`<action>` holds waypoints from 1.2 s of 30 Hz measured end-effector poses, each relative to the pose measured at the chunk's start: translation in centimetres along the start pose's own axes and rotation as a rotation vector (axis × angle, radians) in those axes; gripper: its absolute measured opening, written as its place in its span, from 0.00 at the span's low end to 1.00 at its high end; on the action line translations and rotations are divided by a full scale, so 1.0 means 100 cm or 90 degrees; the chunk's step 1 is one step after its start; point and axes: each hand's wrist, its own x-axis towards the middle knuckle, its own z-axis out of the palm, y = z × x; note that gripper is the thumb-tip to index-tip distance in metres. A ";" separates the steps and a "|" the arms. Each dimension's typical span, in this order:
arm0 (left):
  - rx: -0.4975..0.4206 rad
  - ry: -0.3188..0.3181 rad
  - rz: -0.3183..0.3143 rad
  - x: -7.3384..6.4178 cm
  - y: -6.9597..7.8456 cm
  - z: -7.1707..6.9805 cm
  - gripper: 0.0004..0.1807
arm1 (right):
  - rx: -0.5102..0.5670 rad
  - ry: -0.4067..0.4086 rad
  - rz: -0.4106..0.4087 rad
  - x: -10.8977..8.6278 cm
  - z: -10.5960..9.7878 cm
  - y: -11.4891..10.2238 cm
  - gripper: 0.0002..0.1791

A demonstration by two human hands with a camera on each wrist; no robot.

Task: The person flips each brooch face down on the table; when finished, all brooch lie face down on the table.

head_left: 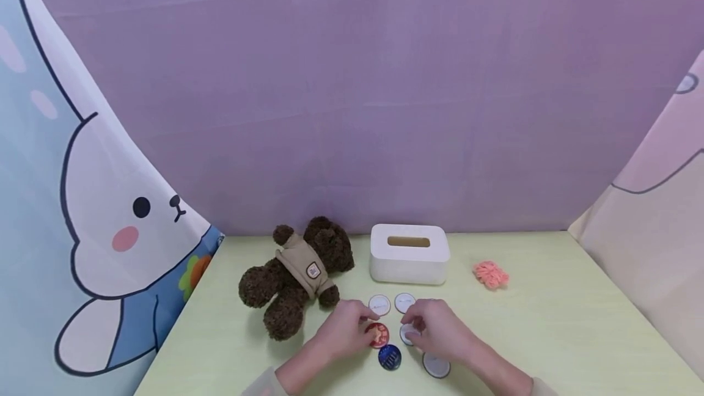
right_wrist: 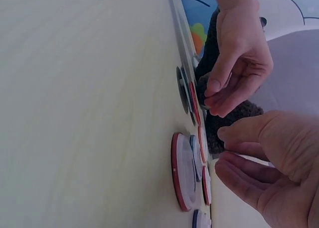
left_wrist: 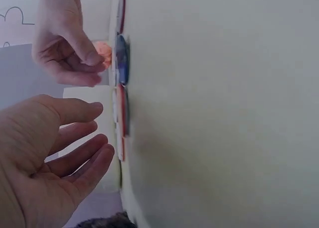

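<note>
Several round pin badges lie in a loose cluster on the table. One is red and printed (head_left: 379, 335), and a dark blue badge (head_left: 390, 357) lies just in front of it. The others show pale backs, among them a larger badge (head_left: 437, 365) at the near right and two badges (head_left: 404, 303) at the far side. My left hand (head_left: 348, 324) hovers by the red badge, its thumb and fingers apart in the left wrist view. Over a pale-backed badge (head_left: 408, 333), my right hand (head_left: 440, 327) hangs with loosely bent fingers. Nothing shows between either hand's fingers.
A brown teddy bear (head_left: 308, 267) in a beige top lies left of the badges. Behind them stands a white tissue box (head_left: 409, 264), with a pink yarn-like bundle (head_left: 491, 275) to its right. A purple cloth (head_left: 352, 109) hangs along the table's back edge.
</note>
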 end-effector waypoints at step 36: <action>0.036 0.003 0.010 -0.013 -0.004 0.003 0.07 | 0.000 -0.015 -0.049 0.024 0.028 -0.009 0.10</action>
